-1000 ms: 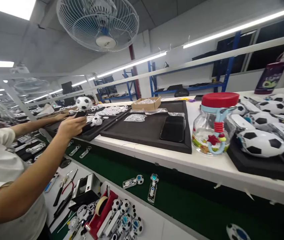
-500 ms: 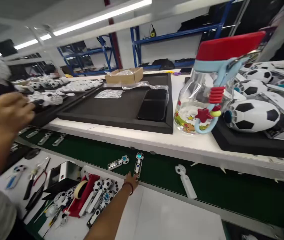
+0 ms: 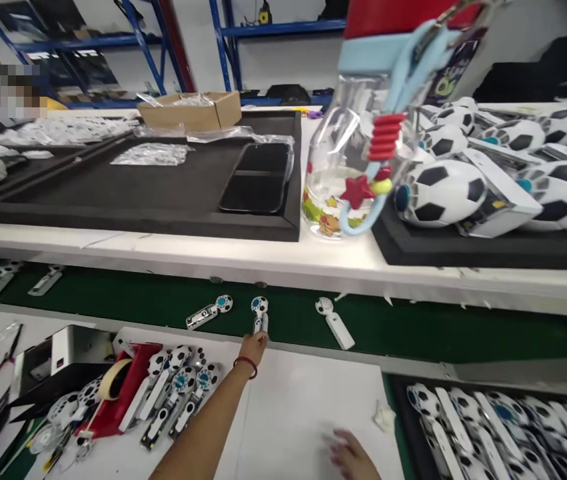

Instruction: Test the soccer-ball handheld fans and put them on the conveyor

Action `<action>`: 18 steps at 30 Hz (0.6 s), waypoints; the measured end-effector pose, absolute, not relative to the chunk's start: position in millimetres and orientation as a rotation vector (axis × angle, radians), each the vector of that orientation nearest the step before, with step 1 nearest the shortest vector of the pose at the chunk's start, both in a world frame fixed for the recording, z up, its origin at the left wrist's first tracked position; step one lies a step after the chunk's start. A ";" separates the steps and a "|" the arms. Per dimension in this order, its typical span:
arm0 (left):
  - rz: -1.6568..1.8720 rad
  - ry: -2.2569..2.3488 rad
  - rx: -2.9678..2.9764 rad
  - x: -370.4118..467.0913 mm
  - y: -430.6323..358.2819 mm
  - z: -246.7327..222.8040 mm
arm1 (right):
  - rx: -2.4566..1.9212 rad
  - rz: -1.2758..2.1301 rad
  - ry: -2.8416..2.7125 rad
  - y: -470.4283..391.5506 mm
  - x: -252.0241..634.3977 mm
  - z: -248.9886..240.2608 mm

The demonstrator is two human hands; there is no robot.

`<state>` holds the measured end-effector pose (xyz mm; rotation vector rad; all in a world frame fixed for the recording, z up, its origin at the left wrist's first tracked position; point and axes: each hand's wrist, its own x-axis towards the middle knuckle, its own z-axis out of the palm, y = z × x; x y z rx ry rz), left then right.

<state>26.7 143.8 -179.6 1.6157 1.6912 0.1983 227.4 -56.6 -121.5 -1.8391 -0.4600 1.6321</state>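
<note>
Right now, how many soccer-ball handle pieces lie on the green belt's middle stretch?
3: left one, middle one at the left hand's fingers, right one. More lie far left.

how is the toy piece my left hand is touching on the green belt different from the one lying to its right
The piece at your left hand, the blue-dot piece, lies straight, head away from you, showing a teal centre. The plain piece lies slanted, its handle pointing right and toward you, with no teal showing, and nothing touches it. Both have football-pattern heads and white handles.

The right hand (image 3: 350,457) is motion-blurred and cut off below (its grip unreadable).
</note>
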 end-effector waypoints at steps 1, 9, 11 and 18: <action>0.232 1.639 1.623 33.4 123.3 -175.0 | -1.804 1.619 -0.421 -48.7 224.3 -122.2; 0.408 1.333 1.772 59.0 -42.9 -96.1 | -1.377 1.577 -0.191 9.2 202.1 -93.1; 0.484 1.307 1.827 52.9 -59.0 -78.2 | -1.279 1.619 -0.162 9.2 199.9 -81.8; 0.670 1.076 0.973 27.3 -71.2 -41.1 | -1.082 1.636 -0.179 -26.5 178.5 -40.1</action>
